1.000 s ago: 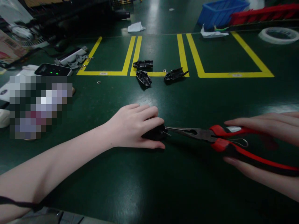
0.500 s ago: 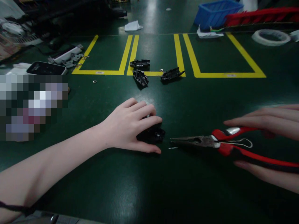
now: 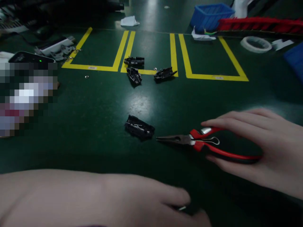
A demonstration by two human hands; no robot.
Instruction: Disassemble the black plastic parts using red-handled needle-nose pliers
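My left hand is low at the bottom edge, blurred, with its fingers closed on a thin silvery metal pin. My right hand holds red-handled long-nose pliers around their spread handles. The plier jaws look nearly closed and point left, with nothing visible between the tips. Just left of the tips lies a black plastic shell part on the green table, touched by neither hand. A small light pin-like piece shows on its upper face.
Several similar black shells lie farther back by yellow tape outlines, with small metal rings. A phone-like device and a pixelated item stand left. Behind are a blue bin, a red strip and a tape roll.
My left hand has left the black shell and moved down toward me. The metal pin has gone from beside the plier tips into its fingers. The pliers appear farther left as the view shifts.
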